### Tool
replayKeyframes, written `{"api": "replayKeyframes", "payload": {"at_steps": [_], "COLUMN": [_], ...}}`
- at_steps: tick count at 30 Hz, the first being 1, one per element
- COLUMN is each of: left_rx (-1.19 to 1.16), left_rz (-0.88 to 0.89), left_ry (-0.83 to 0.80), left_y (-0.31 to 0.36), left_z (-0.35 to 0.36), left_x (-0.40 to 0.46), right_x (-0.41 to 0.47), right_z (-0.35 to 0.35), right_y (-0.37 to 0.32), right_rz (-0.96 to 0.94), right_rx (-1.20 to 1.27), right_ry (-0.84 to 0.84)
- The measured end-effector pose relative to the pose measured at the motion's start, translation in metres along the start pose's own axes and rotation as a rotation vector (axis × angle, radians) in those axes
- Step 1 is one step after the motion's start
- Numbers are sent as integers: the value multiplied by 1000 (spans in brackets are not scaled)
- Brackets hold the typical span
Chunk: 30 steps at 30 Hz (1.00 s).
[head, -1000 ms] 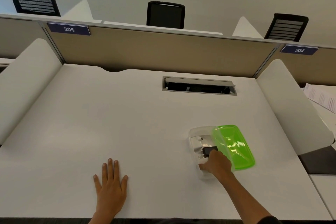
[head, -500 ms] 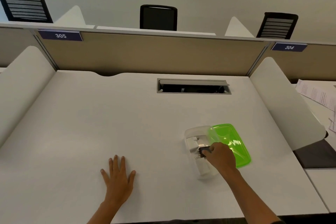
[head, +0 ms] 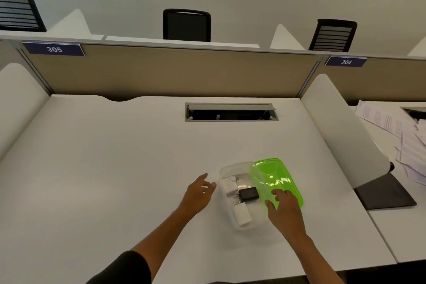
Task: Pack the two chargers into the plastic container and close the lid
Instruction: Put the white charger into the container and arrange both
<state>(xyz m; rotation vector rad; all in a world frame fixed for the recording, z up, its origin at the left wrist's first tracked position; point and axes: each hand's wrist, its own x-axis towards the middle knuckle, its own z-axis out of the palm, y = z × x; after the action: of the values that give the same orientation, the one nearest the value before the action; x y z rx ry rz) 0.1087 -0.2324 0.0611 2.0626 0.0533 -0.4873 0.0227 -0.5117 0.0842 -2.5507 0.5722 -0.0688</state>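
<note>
A clear plastic container (head: 227, 168) sits on the white desk, right of centre. Inside it lie a black charger (head: 249, 193), a white charger (head: 241, 214) near the front and another white charger (head: 230, 183) at the back. A translucent green lid (head: 274, 174) leans over the container's right rim, leaving the box uncovered. My right hand (head: 284, 211) rests on the lid's near edge with spread fingers, gripping nothing that I can see. My left hand (head: 199, 192) hovers open just left of the container, not touching it.
A cable slot (head: 231, 112) with its flap up is set into the desk's far middle. White side dividers (head: 338, 127) flank the desk, a beige partition stands behind. Loose papers (head: 391, 129) lie on the neighbouring desk at right. A dark wedge (head: 385, 193) lies below the right divider.
My right hand let go of the black charger inside the container and moved right onto the green lid. My left hand lifted off the desk and came up beside the container.
</note>
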Motion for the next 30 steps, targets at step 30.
{"api": "replayKeyframes", "payload": {"at_steps": [30], "left_rx": [-362], "left_rz": [-161], "left_ry": [157], "left_y": [-22], "left_z": [-41], "left_x": [-35], "right_x": [53], "right_z": [51], "right_y": [-47], "right_rz": [-69], "right_rx": [270], "right_ry": [-147]}}
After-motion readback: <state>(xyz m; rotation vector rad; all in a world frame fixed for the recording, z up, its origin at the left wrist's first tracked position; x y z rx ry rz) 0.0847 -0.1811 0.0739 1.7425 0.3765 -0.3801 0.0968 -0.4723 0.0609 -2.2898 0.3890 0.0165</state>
